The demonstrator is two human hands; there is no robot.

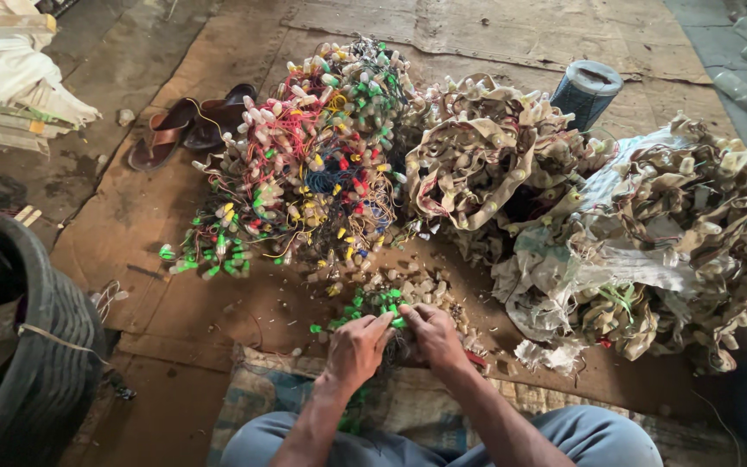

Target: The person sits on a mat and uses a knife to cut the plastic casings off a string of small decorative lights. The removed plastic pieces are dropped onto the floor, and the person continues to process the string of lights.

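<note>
The person sits on a woven mat (443, 406) with both hands meeting at the centre of the view, directly ahead of the knees. The left hand (358, 348) and right hand (432, 335) close together on a small bunch of green-capped bulbs (379, 305) on tangled wire — the bunch lies just forward of the fingertips, touching them, and spreads away toward the big heaps. Its long axis cannot be told; it reads as a loose clump rather than a line. Both hands are equally near it. The left hand's fingers curl tight around caps and wire, knuckles up; the right hand's fingers pinch narrow at the same spot, thumb tucked in. Forearms converge from the lap, wrists bent slightly down.

Beyond the bunch stands a heap of mixed coloured bulbs and wires (317, 164) — to its right, heaps of pale bulbs in torn sacking (650, 233). A pair of sandals (188, 128) lies far left, a tyre (28, 346) at the near left edge.
</note>
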